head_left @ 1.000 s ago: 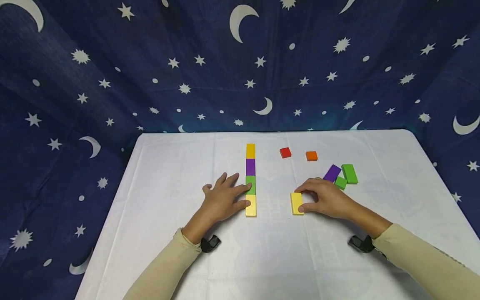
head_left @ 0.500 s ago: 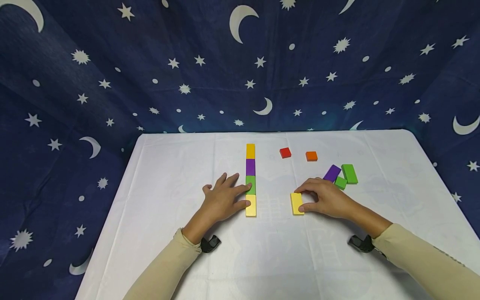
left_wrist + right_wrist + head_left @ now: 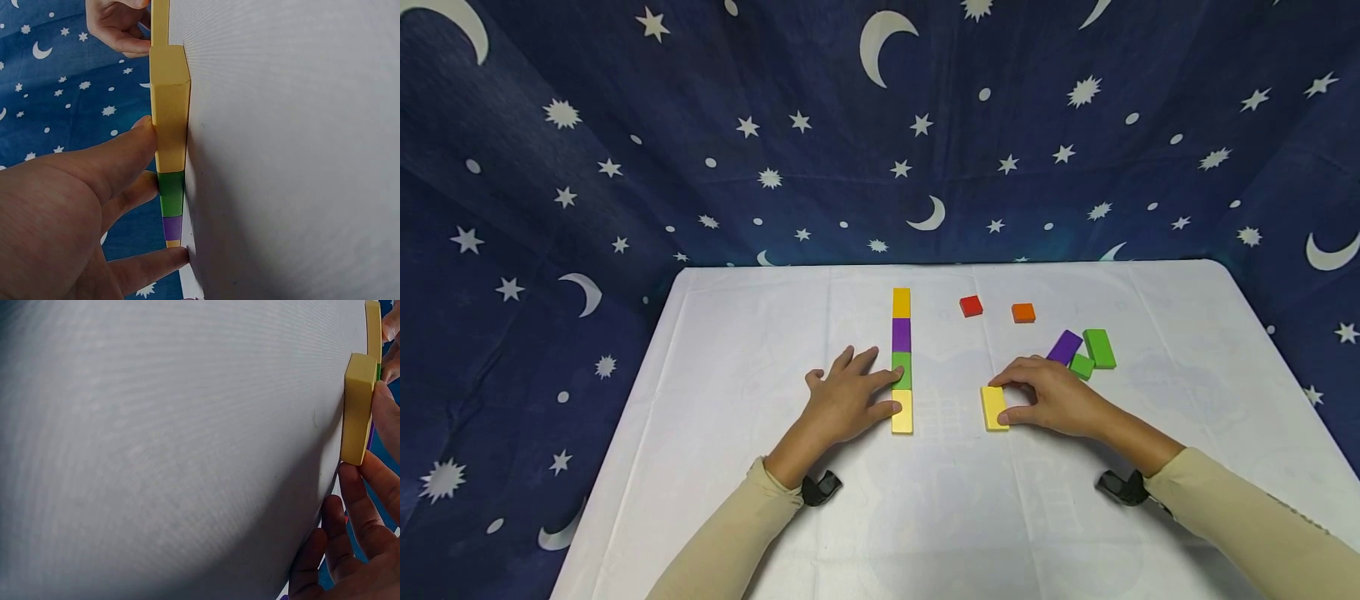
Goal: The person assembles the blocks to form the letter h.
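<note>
In the head view, a straight row of flat blocks runs away from me on the white table. Nearest is a pale yellow block point(image 3: 902, 423), then a green block point(image 3: 900, 360), a purple block point(image 3: 901, 335) and a deeper yellow block point(image 3: 902, 303). My left hand point(image 3: 838, 407) lies spread beside the row, thumb on the pale yellow block and index finger on the green one. To the right, my right hand point(image 3: 1063, 400) pinches a second pale yellow block point(image 3: 992, 407) between thumb and index finger. In the right wrist view, this yellow block point(image 3: 358, 412) lies on the tabletop, apart from the row.
A red block point(image 3: 972, 307) and an orange block point(image 3: 1023, 313) lie at the back. Past my right hand are a purple block point(image 3: 1064, 346), a small green block point(image 3: 1081, 367) and a longer green block point(image 3: 1100, 348). A starry curtain point(image 3: 820, 167) hangs behind the white table point(image 3: 737, 308).
</note>
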### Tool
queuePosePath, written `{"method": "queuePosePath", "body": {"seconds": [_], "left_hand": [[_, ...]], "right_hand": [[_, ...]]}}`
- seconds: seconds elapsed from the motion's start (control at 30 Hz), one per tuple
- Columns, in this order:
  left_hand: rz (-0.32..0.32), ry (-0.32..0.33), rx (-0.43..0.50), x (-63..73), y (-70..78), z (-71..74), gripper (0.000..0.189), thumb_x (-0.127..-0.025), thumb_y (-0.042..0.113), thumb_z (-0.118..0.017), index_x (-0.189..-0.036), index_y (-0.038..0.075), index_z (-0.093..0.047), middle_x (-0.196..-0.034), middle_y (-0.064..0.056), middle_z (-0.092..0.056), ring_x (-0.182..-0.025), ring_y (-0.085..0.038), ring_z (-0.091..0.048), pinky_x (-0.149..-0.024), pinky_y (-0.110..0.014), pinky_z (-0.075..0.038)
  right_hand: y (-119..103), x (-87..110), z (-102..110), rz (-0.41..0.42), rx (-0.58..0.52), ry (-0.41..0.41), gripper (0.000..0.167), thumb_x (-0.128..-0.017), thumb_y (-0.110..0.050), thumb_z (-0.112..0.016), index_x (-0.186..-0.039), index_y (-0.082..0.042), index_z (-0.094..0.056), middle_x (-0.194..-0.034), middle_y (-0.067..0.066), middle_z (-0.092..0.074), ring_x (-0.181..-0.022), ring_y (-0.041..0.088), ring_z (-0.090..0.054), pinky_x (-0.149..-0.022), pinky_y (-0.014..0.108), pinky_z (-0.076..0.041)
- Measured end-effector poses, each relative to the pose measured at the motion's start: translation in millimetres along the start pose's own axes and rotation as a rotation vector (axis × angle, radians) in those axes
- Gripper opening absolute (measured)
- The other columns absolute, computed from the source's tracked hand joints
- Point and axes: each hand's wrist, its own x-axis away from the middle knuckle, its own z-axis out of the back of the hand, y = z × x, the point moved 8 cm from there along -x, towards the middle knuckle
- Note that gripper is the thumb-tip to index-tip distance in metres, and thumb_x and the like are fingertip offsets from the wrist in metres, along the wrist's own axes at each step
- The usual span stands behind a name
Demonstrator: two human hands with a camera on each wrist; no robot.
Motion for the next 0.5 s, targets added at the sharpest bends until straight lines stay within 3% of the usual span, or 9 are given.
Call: {"method": "queuePosePath", "body": {"seconds": [0.5], "left_hand": [[0.0, 0.005, -0.007, 0.1, 0.0, -0.3, 0.055, -0.093, 0.057, -0.067, -0.145, 0.042, -0.057, -0.162, -0.007, -0.041, -0.152, -0.042, -0.03, -0.099, -0.079, -0.028]], "right_hand": [[1.6, -0.5, -1.3, -0.013, -0.014, -0.011, 0.047, -0.077, -0.043, -0.088, -0.119, -0.025, -0.076, -0.112, -0.012, -0.071, -0.108, 0.013, -0.062, -0.093, 0.04, -0.053]]}}
